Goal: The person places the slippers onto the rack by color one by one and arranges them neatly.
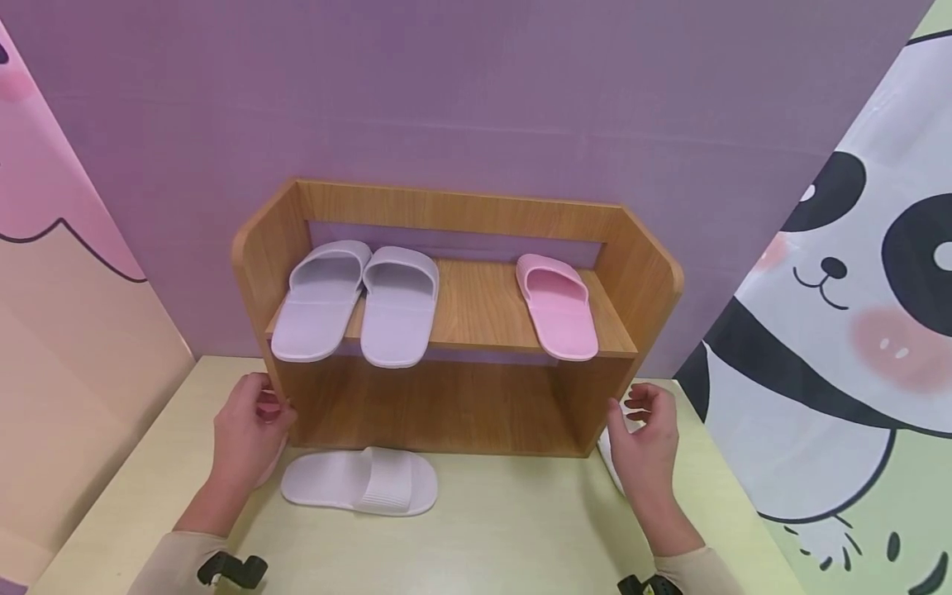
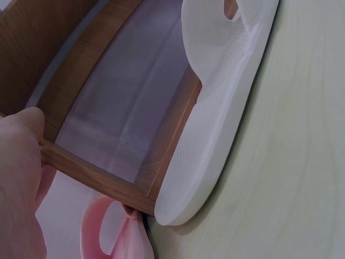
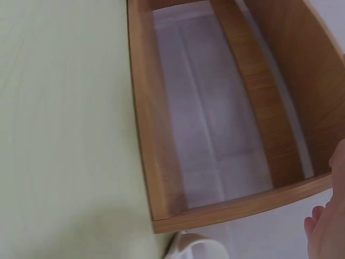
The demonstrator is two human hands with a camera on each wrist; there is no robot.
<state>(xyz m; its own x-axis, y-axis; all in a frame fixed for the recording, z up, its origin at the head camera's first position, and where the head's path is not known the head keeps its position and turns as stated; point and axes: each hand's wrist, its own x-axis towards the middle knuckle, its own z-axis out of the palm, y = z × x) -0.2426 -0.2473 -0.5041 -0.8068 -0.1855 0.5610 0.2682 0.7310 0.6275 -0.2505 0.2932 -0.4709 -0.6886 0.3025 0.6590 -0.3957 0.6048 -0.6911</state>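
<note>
A wooden two-tier shoe rack [image 1: 461, 405] stands on the table. My left hand [image 1: 249, 426] holds the front edge of its left side panel, the thumb on the edge and the fingers outside. At the right side panel, my right hand [image 1: 649, 438] has its thumb against the front edge, with its fingers bent outside. Two pale lilac slippers [image 1: 316, 322] sit side by side on the upper shelf's left. A pink slipper [image 1: 568, 322] lies at that shelf's right. In front of the rack, a white slipper [image 1: 320, 479] lies sideways.
Left of the rack, a second pink slipper [image 2: 135, 243] is partly hidden by my left hand. Another white slipper [image 1: 608, 454] shows beyond the right panel. A purple backdrop [image 1: 461, 99] rises behind, and a panda-print wall [image 1: 818, 364] borders the table's right.
</note>
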